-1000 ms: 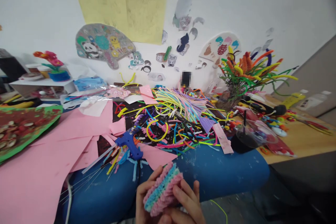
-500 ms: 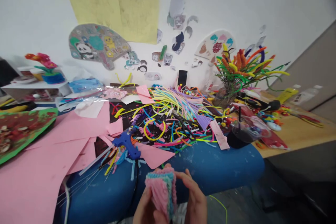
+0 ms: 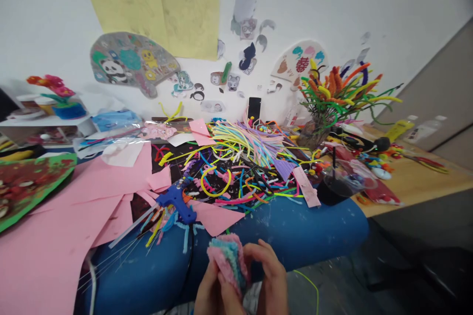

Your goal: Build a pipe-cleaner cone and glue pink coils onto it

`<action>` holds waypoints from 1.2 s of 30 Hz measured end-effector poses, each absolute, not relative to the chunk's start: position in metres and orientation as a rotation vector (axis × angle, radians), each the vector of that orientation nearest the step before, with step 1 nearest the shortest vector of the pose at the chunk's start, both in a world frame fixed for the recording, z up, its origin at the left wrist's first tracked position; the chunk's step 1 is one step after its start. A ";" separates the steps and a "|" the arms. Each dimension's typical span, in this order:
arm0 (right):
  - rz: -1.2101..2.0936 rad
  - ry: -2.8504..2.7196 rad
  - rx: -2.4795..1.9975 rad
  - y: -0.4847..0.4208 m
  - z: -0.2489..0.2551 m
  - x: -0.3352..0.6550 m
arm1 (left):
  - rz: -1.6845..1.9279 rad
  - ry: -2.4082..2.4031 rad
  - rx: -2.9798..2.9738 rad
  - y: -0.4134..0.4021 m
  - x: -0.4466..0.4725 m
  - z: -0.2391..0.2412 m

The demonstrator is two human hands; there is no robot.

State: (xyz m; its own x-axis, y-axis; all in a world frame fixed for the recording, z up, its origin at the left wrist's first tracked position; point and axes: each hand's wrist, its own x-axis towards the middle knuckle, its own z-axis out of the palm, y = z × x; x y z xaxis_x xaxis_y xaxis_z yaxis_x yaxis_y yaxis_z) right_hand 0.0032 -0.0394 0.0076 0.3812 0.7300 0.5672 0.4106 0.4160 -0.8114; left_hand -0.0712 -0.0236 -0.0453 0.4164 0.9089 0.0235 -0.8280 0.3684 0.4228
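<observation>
Both hands are at the bottom middle of the view, in front of the table's edge. Between them is a fuzzy pink, blue and green striped piece (image 3: 229, 261) made of pipe cleaners, turned edge-on toward me. My left hand (image 3: 212, 290) grips its lower left side with the fingers closed on it. My right hand (image 3: 269, 275) curls round its right side, thumb and fingers pressed to it. A blue glue gun (image 3: 176, 202) lies on the table just beyond the hands.
The blue-covered table (image 3: 295, 231) carries pink paper sheets (image 3: 66, 211), a heap of coloured pipe cleaners (image 3: 244, 157), a vase of pipe-cleaner flowers (image 3: 328, 98), a dark cup with a straw (image 3: 332, 189) and a phone (image 3: 253, 108) leaning on the wall. A wooden tabletop (image 3: 417, 182) adjoins at right.
The striped piece has been turned from broadside to edge-on between my hands and sits a little lower. The view has swung slightly to the right.
</observation>
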 end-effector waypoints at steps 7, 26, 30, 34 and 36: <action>0.739 -1.435 -0.845 -0.030 0.010 0.042 | 1.529 0.581 0.973 -0.017 -0.088 -0.002; 0.414 -2.008 -1.055 0.055 -0.017 0.137 | 1.119 1.112 1.767 0.039 -0.064 0.007; 0.426 -1.969 -1.053 0.056 -0.020 0.138 | 1.172 1.164 1.733 0.039 -0.062 0.003; 0.611 -1.796 -1.018 0.050 -0.017 0.136 | 1.243 1.178 1.532 0.037 -0.061 0.002; 0.840 -1.594 -1.019 0.047 -0.014 0.131 | 1.242 1.102 1.313 0.037 -0.059 0.002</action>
State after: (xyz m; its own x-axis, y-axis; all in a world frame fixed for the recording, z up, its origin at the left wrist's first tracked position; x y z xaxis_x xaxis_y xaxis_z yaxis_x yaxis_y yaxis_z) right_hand 0.1315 0.0472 -0.0140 -0.1203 0.9168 0.3807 0.2044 0.3982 -0.8943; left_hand -0.0590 0.0366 0.0021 0.0649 0.9920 0.1081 -0.0107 -0.1076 0.9941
